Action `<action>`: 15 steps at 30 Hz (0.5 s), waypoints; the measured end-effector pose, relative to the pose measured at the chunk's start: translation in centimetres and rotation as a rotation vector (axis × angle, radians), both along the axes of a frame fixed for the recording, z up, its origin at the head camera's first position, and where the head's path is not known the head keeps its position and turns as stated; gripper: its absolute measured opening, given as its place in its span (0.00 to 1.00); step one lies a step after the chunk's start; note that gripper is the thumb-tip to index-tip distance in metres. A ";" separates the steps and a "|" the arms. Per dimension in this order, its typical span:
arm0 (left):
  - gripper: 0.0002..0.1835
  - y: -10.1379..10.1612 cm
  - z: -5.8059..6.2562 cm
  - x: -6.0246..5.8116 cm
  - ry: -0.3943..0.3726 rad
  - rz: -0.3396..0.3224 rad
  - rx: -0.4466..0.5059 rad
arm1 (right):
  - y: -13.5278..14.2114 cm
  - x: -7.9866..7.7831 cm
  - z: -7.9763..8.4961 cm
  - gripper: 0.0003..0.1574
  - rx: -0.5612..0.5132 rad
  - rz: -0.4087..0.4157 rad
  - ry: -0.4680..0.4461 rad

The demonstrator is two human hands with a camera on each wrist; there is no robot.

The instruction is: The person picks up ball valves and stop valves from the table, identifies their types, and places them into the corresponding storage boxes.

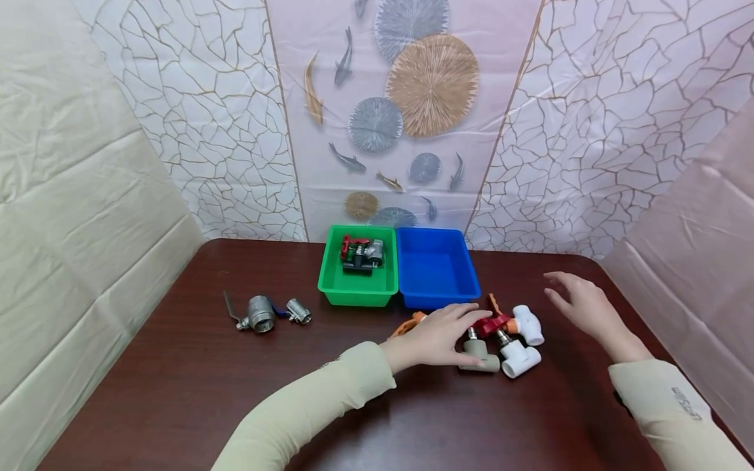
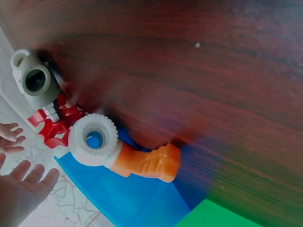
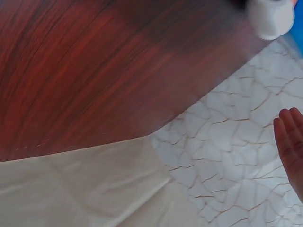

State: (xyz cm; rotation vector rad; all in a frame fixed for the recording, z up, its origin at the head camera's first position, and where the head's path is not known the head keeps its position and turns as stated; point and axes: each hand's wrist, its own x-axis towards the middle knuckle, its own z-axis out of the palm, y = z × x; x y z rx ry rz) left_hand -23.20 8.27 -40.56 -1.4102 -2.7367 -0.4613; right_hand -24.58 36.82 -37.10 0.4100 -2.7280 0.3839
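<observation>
My left hand (image 1: 438, 335) reaches over a group of plastic pipe valves, its fingers loosely spread. Close by its fingertips are a grey valve (image 1: 483, 360) and a red star-shaped handle (image 1: 491, 325). Partly hidden behind this hand is a valve with an orange handle (image 1: 406, 326); its white body (image 2: 85, 153) shows in the left wrist view. Farther right lie a white valve (image 1: 520, 358) and another white one (image 1: 530, 325) with an orange lever. Raised to the right of them, my right hand (image 1: 583, 311) holds nothing, fingers slightly bent.
A green bin (image 1: 359, 297) holding a few valves, one with a red handle (image 1: 347, 245), stands at the back beside a blue bin (image 1: 438, 261). Metal ball valves (image 1: 260, 315) lie on the left part of the brown table (image 1: 194, 392). Cloth walls (image 1: 235, 131) border the table.
</observation>
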 end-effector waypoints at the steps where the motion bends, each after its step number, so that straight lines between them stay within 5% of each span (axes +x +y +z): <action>1: 0.46 0.1 -0.1 -0.1 -0.004 0.001 -0.010 | 0.2 -0.2 -0.1 0.19 0.008 -0.008 -0.002; 8: 0.51 1.2 -0.6 -1.2 -0.053 -0.009 -0.107 | 1.4 -1.0 -0.4 0.19 -0.008 -0.054 -0.015; 15: 0.54 2.5 -0.6 -1.9 -0.021 0.003 -0.190 | 1.9 -1.4 -0.5 0.18 -0.018 -0.076 -0.004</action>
